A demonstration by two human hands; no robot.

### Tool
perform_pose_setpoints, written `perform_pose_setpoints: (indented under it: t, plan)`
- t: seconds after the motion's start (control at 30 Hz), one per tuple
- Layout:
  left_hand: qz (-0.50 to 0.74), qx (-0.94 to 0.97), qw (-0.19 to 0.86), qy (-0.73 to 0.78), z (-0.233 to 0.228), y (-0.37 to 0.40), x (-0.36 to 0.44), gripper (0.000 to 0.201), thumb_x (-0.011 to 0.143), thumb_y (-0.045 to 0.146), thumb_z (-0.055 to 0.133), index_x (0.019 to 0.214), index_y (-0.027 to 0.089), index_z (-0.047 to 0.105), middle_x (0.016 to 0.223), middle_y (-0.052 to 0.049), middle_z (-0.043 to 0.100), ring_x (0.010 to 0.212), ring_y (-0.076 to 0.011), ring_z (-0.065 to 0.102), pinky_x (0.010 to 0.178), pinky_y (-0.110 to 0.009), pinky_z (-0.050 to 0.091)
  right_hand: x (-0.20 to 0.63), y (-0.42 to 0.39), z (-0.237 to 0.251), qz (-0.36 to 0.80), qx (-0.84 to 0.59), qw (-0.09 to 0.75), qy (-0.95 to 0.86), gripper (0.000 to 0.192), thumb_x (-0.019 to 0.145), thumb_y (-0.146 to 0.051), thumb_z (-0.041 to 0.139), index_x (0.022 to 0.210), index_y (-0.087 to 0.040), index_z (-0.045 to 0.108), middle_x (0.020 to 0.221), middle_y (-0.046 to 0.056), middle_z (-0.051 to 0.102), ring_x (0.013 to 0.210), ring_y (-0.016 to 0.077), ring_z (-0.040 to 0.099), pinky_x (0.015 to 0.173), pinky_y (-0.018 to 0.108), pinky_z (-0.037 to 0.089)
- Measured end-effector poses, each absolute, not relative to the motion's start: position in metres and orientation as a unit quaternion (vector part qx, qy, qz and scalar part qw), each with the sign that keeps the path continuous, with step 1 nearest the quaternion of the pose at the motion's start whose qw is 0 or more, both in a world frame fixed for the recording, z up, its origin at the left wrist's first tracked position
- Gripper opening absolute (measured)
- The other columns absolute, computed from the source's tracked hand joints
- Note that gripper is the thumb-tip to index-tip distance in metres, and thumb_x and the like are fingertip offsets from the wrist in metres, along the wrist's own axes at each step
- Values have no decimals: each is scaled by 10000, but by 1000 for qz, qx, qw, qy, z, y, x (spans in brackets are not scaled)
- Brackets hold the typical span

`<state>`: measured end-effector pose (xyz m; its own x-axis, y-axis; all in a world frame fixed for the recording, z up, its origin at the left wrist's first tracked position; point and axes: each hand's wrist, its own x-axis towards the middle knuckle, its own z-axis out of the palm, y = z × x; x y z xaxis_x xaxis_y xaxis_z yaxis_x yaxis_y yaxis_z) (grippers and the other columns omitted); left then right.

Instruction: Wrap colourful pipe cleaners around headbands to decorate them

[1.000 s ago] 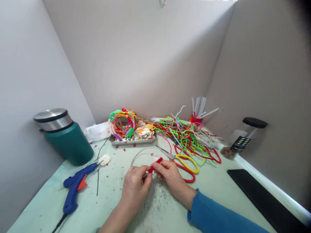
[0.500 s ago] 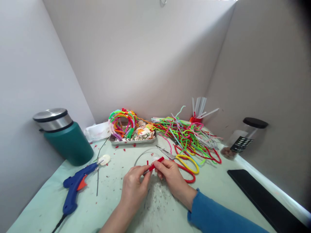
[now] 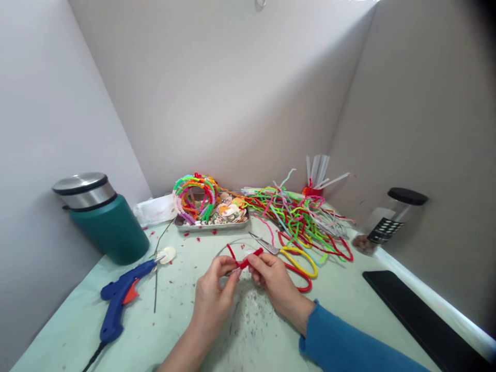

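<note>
Between my two hands is a red pipe cleaner (image 3: 245, 263), wrapped along part of a thin grey hoop (image 3: 221, 249) that curves up behind my fingers. My left hand (image 3: 217, 289) pinches the hoop at the left end of the red wrapping, where a loose red end sticks up past the fingertips. Closed around the right end of the wrapping, my right hand (image 3: 273, 276) holds it between thumb and fingers. Just beyond that hand lie scissors (image 3: 289, 253) with yellow and red handles, blades pointing to the upper left.
A blue glue gun (image 3: 120, 299) lies left, its nozzle by a pale disc (image 3: 166, 255). Behind it stands a green flask (image 3: 110, 227). At the back are a metal tray (image 3: 213, 227) holding colourful hoops, piled pipe cleaners (image 3: 298, 217), and a lidded jar (image 3: 382, 225) to the right.
The loose red end by my left fingers now stands longer and leans to the left. My left fingers have shifted slightly; my right hand has barely moved.
</note>
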<state>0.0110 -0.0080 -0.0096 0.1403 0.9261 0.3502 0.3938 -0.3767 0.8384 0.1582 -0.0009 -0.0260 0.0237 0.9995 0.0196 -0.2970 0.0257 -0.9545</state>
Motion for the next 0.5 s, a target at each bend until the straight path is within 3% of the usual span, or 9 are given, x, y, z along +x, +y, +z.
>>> perform_pose_setpoints:
  t: [0.23,0.5]
  plan:
    - [453,694,271,489,-10,-6,10,326,809,267,546,1123,185,504,874,-39,729,812,-182,686,745,-301,526,158,-1,-24,555,-421,582,-419,321,740,-433,643,635,-135,584,561,-15,521,484,80,422,475,220,298]
    - [436,742,208,466,-11,-6,8,140,819,227,539,880,197,662,818,-32,721,746,-172,681,696,-277,529,158,-1,-26,557,-425,581,-414,315,737,-424,648,618,-141,577,548,-23,525,467,74,423,469,219,291]
